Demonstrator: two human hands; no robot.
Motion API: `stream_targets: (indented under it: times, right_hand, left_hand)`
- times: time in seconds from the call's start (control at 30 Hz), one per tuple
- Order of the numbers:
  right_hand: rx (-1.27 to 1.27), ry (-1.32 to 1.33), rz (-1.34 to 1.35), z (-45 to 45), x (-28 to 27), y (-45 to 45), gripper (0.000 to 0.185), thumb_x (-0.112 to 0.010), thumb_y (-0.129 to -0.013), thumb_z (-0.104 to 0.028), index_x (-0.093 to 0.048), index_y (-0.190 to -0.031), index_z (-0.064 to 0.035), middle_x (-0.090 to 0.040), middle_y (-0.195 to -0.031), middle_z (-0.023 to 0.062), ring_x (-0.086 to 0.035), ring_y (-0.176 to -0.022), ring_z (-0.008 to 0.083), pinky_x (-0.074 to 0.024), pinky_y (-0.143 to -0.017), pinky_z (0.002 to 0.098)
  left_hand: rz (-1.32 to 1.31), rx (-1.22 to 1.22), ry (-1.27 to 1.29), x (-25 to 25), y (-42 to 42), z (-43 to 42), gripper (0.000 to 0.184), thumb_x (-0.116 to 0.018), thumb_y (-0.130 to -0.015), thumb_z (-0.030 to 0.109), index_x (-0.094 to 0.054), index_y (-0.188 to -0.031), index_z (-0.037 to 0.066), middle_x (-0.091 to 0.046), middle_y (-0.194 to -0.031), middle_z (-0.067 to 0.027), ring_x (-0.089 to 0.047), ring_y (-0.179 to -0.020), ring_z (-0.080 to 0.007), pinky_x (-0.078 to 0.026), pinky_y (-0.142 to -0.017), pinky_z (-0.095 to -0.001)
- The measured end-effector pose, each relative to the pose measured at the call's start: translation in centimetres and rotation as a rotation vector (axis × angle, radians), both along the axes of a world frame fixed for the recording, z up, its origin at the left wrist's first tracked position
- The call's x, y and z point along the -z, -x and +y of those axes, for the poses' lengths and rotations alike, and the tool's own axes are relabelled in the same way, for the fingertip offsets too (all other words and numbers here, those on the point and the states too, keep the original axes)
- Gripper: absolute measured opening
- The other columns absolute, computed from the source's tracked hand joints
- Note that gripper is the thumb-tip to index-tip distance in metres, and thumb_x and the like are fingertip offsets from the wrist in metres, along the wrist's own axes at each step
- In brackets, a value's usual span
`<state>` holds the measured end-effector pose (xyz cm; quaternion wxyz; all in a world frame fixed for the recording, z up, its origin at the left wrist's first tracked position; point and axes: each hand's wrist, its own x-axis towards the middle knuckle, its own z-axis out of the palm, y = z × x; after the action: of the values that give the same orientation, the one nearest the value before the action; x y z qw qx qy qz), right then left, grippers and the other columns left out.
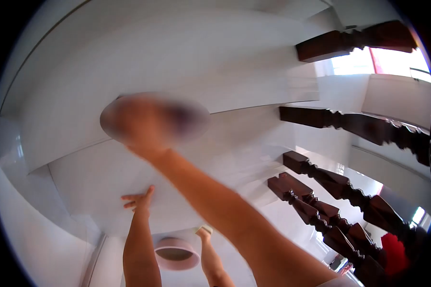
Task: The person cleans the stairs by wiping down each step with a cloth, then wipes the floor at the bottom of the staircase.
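leaning over the steps [234,62], you had your right hand [141,123] at the far one, left of centre, by its edge. it was too blurred to show how far the fingers were bent or whether they had hold of anything. a dark patch [183,117] lay just to its right; whether that was a cloth or only blur, you could not tell. your left hand [141,200] was nearer, on the left, fingers loosely spread against the pale surface, seemingly for support and holding nothing. a pink bucket [173,243] sat near, between your left arm and a foot [206,237]. the work looked to be underway at the far edge, but nothing marked a finished stretch from an unfinished one, so how much was left stayed unclear. dark posts [354,128] lined the right.
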<state>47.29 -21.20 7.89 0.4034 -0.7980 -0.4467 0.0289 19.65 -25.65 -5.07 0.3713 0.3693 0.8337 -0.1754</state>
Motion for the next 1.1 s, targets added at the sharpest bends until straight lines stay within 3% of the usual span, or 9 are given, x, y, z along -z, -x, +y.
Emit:
stream_targets:
  times: [0.17, 0.23, 0.43, 0.6, 0.7, 0.73, 1.0, 1.03, 1.1]
  right_hand:
    - [-0.002, 0.156, 0.037, -4.5, -2.0, -3.9, 0.053, -0.075, -0.065, -0.023, -0.061, -0.116, -0.0247, -0.052, -0.124, 0.0080, -0.045, -0.120, 0.0319, -0.0350, -0.097, 0.0503]
    - [0.171, 0.222, -0.062, -7.4, -1.7, -8.9, 0.045, -0.067, -0.074, -0.035, -0.060, -0.116, -0.0224, -0.055, -0.121, 0.0113, -0.048, -0.118, 0.0323, -0.0380, -0.095, 0.0506]
    - [0.553, 0.474, -0.194, -20.7, -1.3, -25.4, 0.054, -0.065, -0.082, -0.041, -0.057, -0.126, -0.0107, -0.063, -0.113, 0.0230, -0.056, -0.110, 0.0418, -0.0450, -0.097, 0.0484]
    - [0.553, 0.550, -0.188, -28.5, -1.4, -18.4, 0.054, -0.066, -0.083, -0.042, -0.056, -0.128, -0.0140, -0.056, -0.117, 0.0237, -0.057, -0.108, 0.0426, -0.0503, -0.089, 0.0489]
    - [0.464, 0.927, 0.169, -32.2, -1.0, -11.8, 0.053, -0.068, -0.081, -0.045, -0.062, -0.123, -0.0142, -0.058, -0.119, 0.0216, -0.056, -0.114, 0.0382, -0.0479, -0.094, 0.0464]
    - [0.482, 0.861, 0.181, -34.2, 0.4, -10.3, 0.056, -0.067, -0.081, -0.046, -0.060, -0.127, -0.0145, -0.060, -0.119, 0.0212, -0.057, -0.115, 0.0374, -0.0480, -0.094, 0.0458]
    - [0.674, 0.718, 0.092, -40.6, 3.4, -19.2, 0.056, -0.062, -0.086, -0.050, -0.063, -0.115, -0.0016, -0.066, -0.102, 0.0277, -0.059, -0.108, 0.0437, -0.0452, -0.094, 0.0486]
    - [0.714, 0.848, -0.067, -41.0, 5.2, -21.2, 0.056, -0.060, -0.088, -0.050, -0.061, -0.119, -0.0030, -0.064, -0.112, 0.0272, -0.057, -0.111, 0.0443, -0.0416, -0.099, 0.0474]
    - [0.877, 0.980, 0.115, -40.8, 7.1, -22.3, 0.074, -0.056, -0.085, -0.060, -0.043, -0.144, -0.0171, -0.039, -0.143, 0.0320, -0.040, -0.132, 0.0448, -0.0333, -0.110, 0.0448]
  left_hand:
    - [0.069, 0.068, 0.008, -0.3, 0.0, 0.1, 0.157, -0.086, -0.056, 0.064, 0.038, -0.142, 0.021, 0.037, -0.151, -0.0202, 0.009, -0.145, -0.0492, -0.019, -0.115, -0.0598]
    - [0.085, 0.084, 0.040, -1.0, -0.4, 0.0, 0.159, -0.085, -0.055, 0.066, 0.038, -0.142, 0.018, 0.036, -0.151, -0.0221, 0.005, -0.145, -0.0492, -0.023, -0.114, -0.0596]
    - [0.166, 0.146, 0.151, -2.5, -1.9, 1.2, 0.162, -0.084, -0.053, 0.069, 0.037, -0.142, 0.011, 0.034, -0.150, -0.0270, -0.001, -0.145, -0.0483, -0.031, -0.110, -0.0605]
    - [0.015, 0.133, 0.077, -0.2, 0.0, 1.1, 0.164, -0.083, -0.049, 0.073, 0.035, -0.144, 0.010, 0.029, -0.152, -0.0282, 0.000, -0.145, -0.0482, -0.031, -0.109, -0.0594]
    - [0.183, 0.177, 0.157, -0.7, -0.9, 1.5, 0.166, -0.081, -0.046, 0.078, 0.033, -0.145, 0.007, 0.029, -0.152, -0.0286, 0.003, -0.145, -0.0474, -0.032, -0.110, -0.0555]
    - [0.153, 0.180, 0.185, 0.3, -0.5, 1.9, 0.167, -0.079, -0.045, 0.080, 0.032, -0.145, 0.006, 0.028, -0.152, -0.0293, 0.001, -0.145, -0.0470, -0.033, -0.109, -0.0542]
    - [0.094, 0.187, 0.120, 1.8, 1.0, 1.6, 0.167, -0.074, -0.045, 0.086, 0.029, -0.146, 0.002, 0.018, -0.154, -0.0325, -0.008, -0.143, -0.0435, -0.038, -0.105, -0.0509]
    - [0.081, 0.182, 0.112, 1.2, 0.7, 1.4, 0.166, -0.075, -0.045, 0.085, 0.029, -0.146, 0.002, 0.018, -0.154, -0.0319, -0.008, -0.143, -0.0431, -0.037, -0.106, -0.0507]
    - [0.062, 0.136, 0.120, 0.0, 0.4, 1.5, 0.166, -0.077, -0.046, 0.082, 0.030, -0.146, 0.004, 0.016, -0.155, -0.0287, -0.006, -0.144, -0.0416, -0.034, -0.109, -0.0501]
